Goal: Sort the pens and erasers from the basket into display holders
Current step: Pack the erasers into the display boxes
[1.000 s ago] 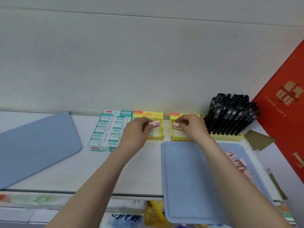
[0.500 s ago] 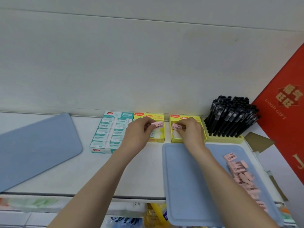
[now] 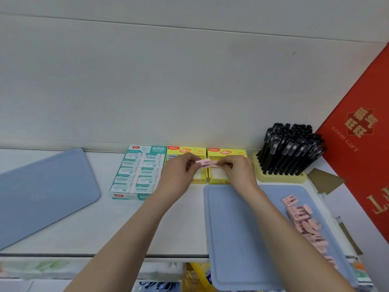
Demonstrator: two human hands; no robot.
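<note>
My left hand [image 3: 179,175] pinches a pink eraser [image 3: 203,163] above the left yellow display box [image 3: 199,151]. My right hand [image 3: 237,173] pinches a second pink eraser [image 3: 214,163] above the right yellow display box [image 3: 219,179]. The two erasers almost touch end to end between the boxes. Several more pink erasers [image 3: 303,218] lie in a pile on the right side of the blue tray [image 3: 237,239]. Black pens [image 3: 288,150] stand packed in a yellow holder [image 3: 280,178] to the right.
A teal and white box of erasers [image 3: 136,171] sits left of the yellow boxes. A second blue tray [image 3: 42,194] lies at the far left. A red gift box [image 3: 362,144] leans at the right. The shelf's front edge [image 3: 105,255] runs below.
Both hands have drawn together over the gap between the yellow boxes, so the two erasers now nearly meet. The camera has tilted, showing more of the eraser pile.
</note>
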